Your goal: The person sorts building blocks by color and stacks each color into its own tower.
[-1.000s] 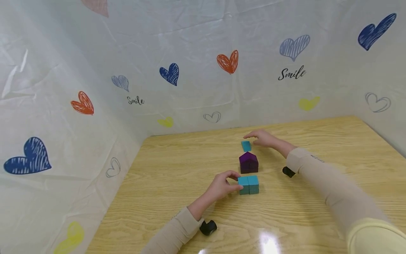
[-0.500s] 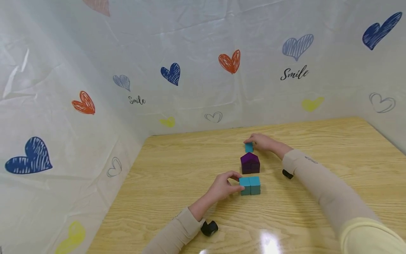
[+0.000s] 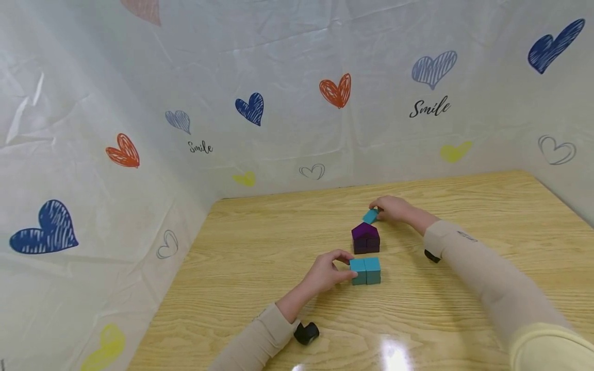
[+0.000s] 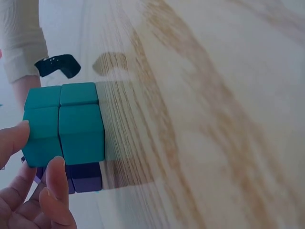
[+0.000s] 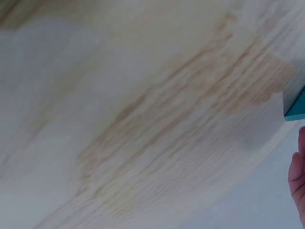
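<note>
Near the middle of the table, my left hand (image 3: pixel 323 273) grips the left side of a pair of teal cubes (image 3: pixel 373 271), thumb in front and fingers behind. In the left wrist view the same teal cubes (image 4: pixel 82 133) stand close together with thin seams between them. Right behind them sits a purple house-shaped stack of blocks (image 3: pixel 365 240) with a peaked top. Beyond that stack, my right hand (image 3: pixel 394 208) pinches a small teal wedge-shaped block (image 3: pixel 369 216), which lies turned at an angle. Only a corner of this teal wedge-shaped block (image 5: pixel 297 109) shows in the right wrist view.
Everything stands on a wood-grain table (image 3: pixel 260 232). A white sheet (image 3: pixel 278 144) printed with hearts and "Smile" hangs behind and to the left. Black wrist cameras sit under the left sleeve (image 3: pixel 306 333) and the right sleeve (image 3: pixel 432 256).
My right hand has come down onto the teal wedge-shaped block, taken hold of it, and turned it while shifting it slightly right. My left hand stays on the teal cubes.
</note>
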Demonstrator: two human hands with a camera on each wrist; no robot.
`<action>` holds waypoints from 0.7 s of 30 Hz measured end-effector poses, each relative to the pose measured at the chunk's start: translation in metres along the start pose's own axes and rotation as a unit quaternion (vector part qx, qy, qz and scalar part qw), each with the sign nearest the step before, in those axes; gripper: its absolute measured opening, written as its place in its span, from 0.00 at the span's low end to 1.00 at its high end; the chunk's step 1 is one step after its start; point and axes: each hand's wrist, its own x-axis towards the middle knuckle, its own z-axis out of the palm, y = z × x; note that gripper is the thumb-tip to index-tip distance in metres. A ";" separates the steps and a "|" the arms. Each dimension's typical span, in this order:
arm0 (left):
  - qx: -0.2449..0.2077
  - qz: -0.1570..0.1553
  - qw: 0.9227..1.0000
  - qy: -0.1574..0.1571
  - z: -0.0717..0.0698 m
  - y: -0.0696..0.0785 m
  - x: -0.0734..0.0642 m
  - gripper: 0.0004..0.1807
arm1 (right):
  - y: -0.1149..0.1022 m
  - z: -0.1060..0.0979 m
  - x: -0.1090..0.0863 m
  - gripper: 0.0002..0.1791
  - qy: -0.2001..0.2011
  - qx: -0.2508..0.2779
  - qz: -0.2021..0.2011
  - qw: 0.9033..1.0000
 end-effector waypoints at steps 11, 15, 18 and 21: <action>0.003 0.001 1.000 -0.002 0.001 -0.003 0.000 0.16 | 0.004 -0.004 -0.012 0.18 -0.013 0.049 0.034 0.998; 0.001 -0.001 1.000 -0.003 0.001 -0.004 0.002 0.17 | 0.008 -0.002 -0.015 0.19 0.006 0.072 0.038 0.997; -0.006 -0.002 1.000 -0.004 0.001 -0.003 0.002 0.17 | 0.011 -0.003 -0.018 0.19 0.014 0.085 0.042 0.995; -0.008 0.000 1.000 -0.003 0.001 -0.003 0.001 0.17 | 0.011 -0.006 -0.022 0.19 0.017 0.095 0.043 0.994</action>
